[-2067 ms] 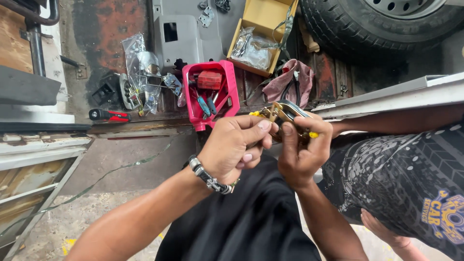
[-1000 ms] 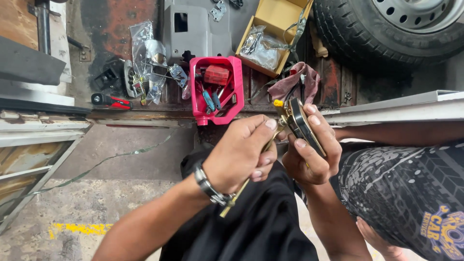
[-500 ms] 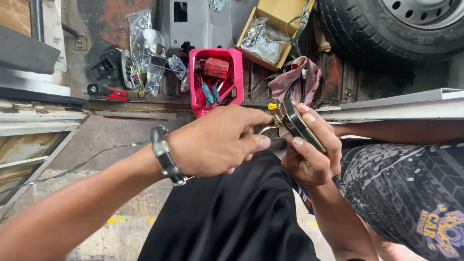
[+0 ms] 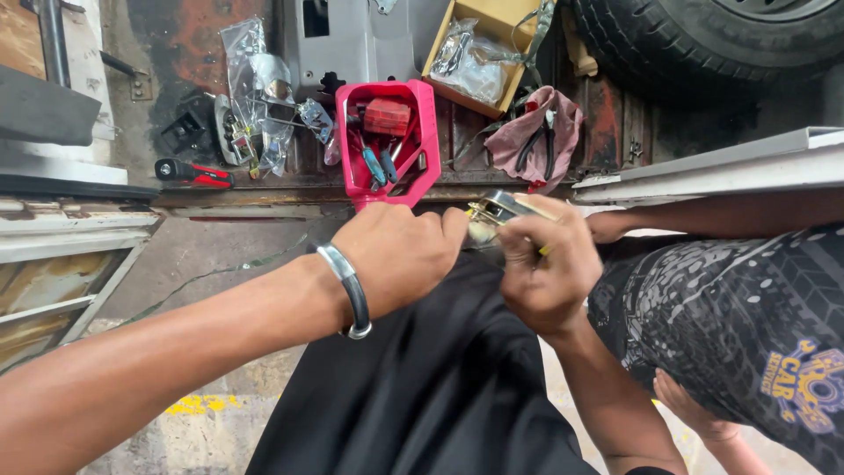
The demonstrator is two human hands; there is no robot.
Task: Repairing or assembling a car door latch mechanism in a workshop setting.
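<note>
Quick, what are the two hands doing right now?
Left hand: curled shut, fingertips at the small metal part; whether it grips it cannot be told.
Right hand: closed, holding the small metal part.

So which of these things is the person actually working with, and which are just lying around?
In hand:
- left hand and right hand, both closed on a small metal part held between them

Lying about:
- red tool tray holding tools
- pliers on a pink rag
- cardboard box
- plastic bags
- tyre
</note>
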